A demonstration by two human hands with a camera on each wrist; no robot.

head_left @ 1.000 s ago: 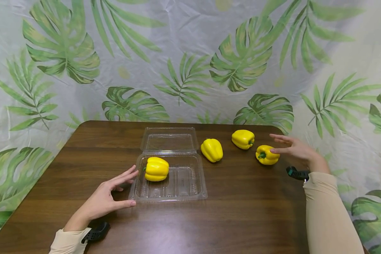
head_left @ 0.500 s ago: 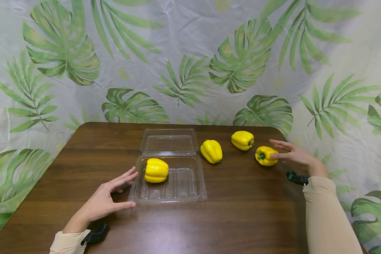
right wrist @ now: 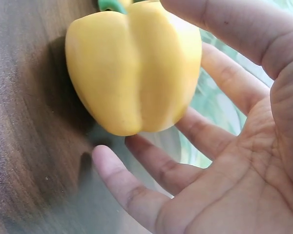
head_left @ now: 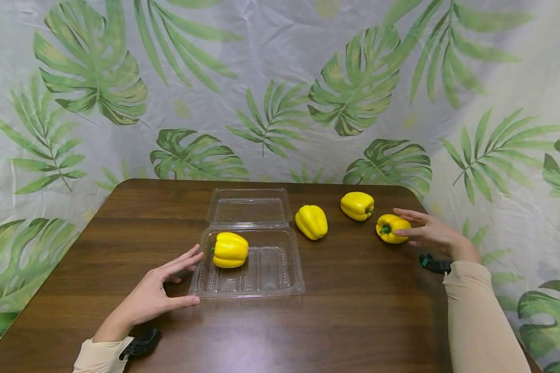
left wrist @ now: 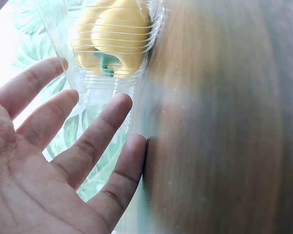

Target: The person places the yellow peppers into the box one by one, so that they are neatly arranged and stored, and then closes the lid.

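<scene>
A clear plastic clamshell container [head_left: 280, 282] lies with its lid flat behind it, and one yellow bell pepper [head_left: 230, 249] sits in its left half. My left hand [head_left: 155, 293] rests flat on the table, its straight fingers [left wrist: 95, 136] touching the container's left wall [left wrist: 75, 78]; the pepper [left wrist: 112, 36] shows through the plastic. Three more yellow peppers lie on the table to the right. My right hand [head_left: 430, 234] cups the rightmost pepper [head_left: 389, 228], with the thumb and spread fingers [right wrist: 151, 168] on either side of that pepper [right wrist: 134, 68], which still rests on the wood.
The dark wooden table [head_left: 364, 321] ends just right of my right hand. Two other peppers [head_left: 311, 221] [head_left: 357, 205] lie between the container and that hand. A leaf-print cloth hangs behind. Bare wood stretches along the front.
My right hand has dropped lower and moved left, so it now reaches around the rightmost pepper. The left hand, the container and the other peppers have not moved.
</scene>
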